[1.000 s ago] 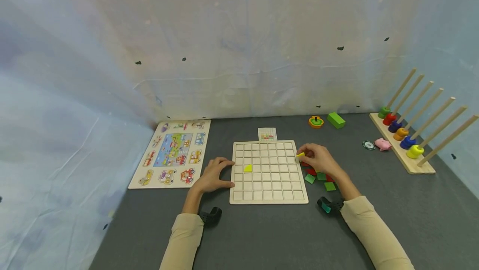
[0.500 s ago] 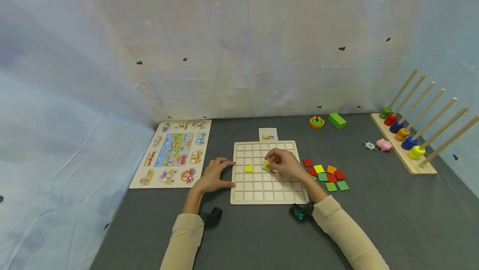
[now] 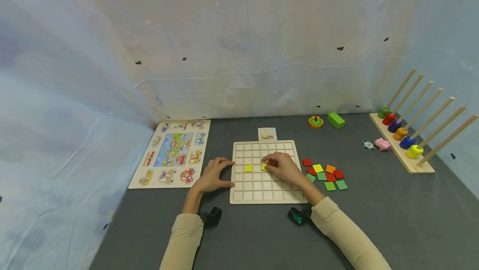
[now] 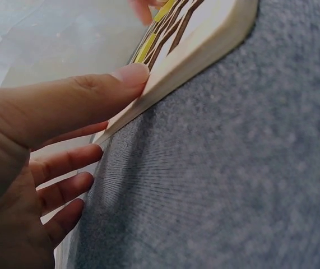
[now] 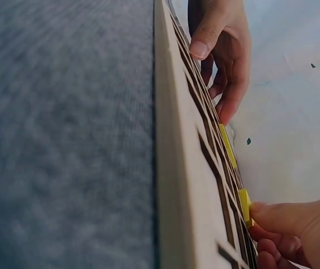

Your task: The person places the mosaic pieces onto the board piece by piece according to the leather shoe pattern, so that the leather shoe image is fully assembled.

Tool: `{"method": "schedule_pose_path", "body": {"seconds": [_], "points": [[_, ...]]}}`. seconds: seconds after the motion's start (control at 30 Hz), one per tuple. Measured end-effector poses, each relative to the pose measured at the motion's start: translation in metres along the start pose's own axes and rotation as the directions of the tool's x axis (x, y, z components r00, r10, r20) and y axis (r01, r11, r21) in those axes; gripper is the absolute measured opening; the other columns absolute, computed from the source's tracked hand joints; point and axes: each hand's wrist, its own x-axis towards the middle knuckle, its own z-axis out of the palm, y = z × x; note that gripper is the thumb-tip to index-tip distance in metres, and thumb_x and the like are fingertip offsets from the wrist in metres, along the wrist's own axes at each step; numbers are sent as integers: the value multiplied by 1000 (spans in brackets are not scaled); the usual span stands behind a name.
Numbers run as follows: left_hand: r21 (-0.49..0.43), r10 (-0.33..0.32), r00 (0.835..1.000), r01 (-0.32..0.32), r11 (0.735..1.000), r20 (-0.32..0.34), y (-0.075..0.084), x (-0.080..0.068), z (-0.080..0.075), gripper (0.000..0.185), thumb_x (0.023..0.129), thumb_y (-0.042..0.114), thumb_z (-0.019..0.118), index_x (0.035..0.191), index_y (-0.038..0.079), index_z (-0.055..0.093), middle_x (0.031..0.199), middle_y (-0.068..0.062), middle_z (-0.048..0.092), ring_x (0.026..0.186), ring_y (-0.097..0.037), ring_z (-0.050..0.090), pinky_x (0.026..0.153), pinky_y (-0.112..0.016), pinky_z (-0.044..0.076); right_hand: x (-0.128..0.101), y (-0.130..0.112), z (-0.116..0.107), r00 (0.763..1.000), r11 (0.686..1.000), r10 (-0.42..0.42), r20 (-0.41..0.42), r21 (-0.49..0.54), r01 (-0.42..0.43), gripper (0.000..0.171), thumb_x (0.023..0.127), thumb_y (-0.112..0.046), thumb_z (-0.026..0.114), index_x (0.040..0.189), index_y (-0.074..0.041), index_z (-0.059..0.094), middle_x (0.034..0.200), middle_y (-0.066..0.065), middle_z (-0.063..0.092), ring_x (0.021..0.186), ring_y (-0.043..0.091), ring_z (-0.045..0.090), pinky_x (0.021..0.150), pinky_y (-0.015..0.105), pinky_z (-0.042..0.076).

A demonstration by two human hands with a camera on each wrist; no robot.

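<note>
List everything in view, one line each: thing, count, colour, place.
grid board: 1, pale wood, table centre
yellow tiles: 2, one lying in the board, one under the right fingertips
loose tiles: about eight; red, green, yellow, orange; right of board
pattern card: 1, white, behind board
picture puzzle: 1, multicoloured, left
peg rack: 1, wood, coloured rings, far right
green block: 1, rear
round toy: 1, orange-green, rear
pink toy: 1, near rack
dark disc: 1, beside it
left hand: rests on board's left edge
right hand: pinches yellow tile
</note>
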Motion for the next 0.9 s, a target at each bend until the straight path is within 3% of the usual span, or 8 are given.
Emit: {"method": "schedule_pose_path", "body": {"seconds": [0.2, 0.5, 0.9], "points": [[5, 1, 1000, -1, 1000, -2, -2, 0, 1, 68, 75, 31, 78, 134, 12, 50, 133, -11, 40, 121, -33, 33, 95, -58, 30, -1, -2, -3, 997, 998, -48, 53, -28, 50, 17, 85, -8, 67, 100, -7, 72, 86, 1, 63, 71, 9, 54, 63, 24, 46], [9, 1, 1000, -1, 1000, 5, 0, -1, -1, 68, 76, 30, 78, 135, 12, 50, 135, -13, 39, 122, -34, 32, 95, -58, 29, -2, 1, -3, 987, 993, -118, 107, -1, 119, 29, 82, -12, 72, 110, -4, 68, 94, 7, 59, 82, 16, 54, 70, 26, 46], [24, 11, 1000, -11, 1000, 2, 0, 0, -1, 67, 75, 31, 78, 133, 11, 51, 134, -13, 40, 122, -35, 32, 96, -58, 28, -5, 9, -4, 974, 978, -200, 106, -31, 204, 27, 86, -15, 68, 112, -7, 68, 97, 3, 58, 72, 8, 48, 61, 22, 42]]}}
